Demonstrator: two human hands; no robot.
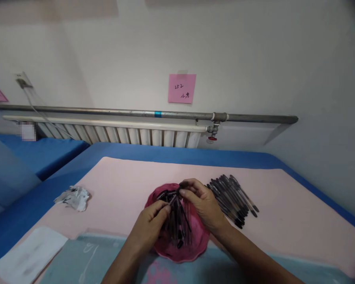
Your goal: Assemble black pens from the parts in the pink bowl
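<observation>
A pink-red round basket (200, 241) with a wavy rim holds several dark pens (175, 227) and pen parts. Over its far side, my left hand (154, 221) pinches the near end of a pen (174, 199) between thumb and finger. My right hand (201, 203) has its thumb and fingertips closed at the pen's dark upper end; whether that end is a separate cap I cannot tell. Right of the basket, a pile of several black-capped clear pens (230, 199) lies side by side on the pink sheet (121, 189).
Crumpled, stained tissue (75, 198) lies at the left, with a folded white cloth (28, 254) nearer me. A blue-green cloth (100, 256) covers the near edge. Beyond the blue table edge (177, 149) are a radiator (144, 136), a pipe and a red valve (212, 138).
</observation>
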